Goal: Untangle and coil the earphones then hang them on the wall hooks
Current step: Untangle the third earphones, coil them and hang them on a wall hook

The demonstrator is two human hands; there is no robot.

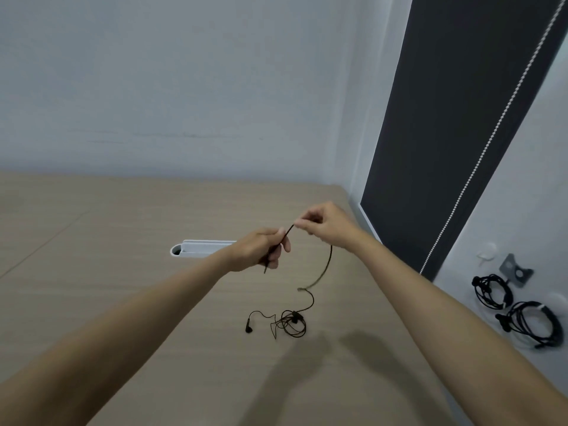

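L hand (pixel 258 250) & R hand (pixel 322 224): fingers of each pinch black earphones (pixel 292 323) by the cord; rest hangs, tangled on bench (pixel 123 272).

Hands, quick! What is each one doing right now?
Left hand: fingers closed, holding the black earphone cable.
Right hand: fingers closed, pinching the same cable a bit further along.

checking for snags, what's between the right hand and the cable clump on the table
Head view: only the earphone cable itself, curving down from the right hand to the clump.
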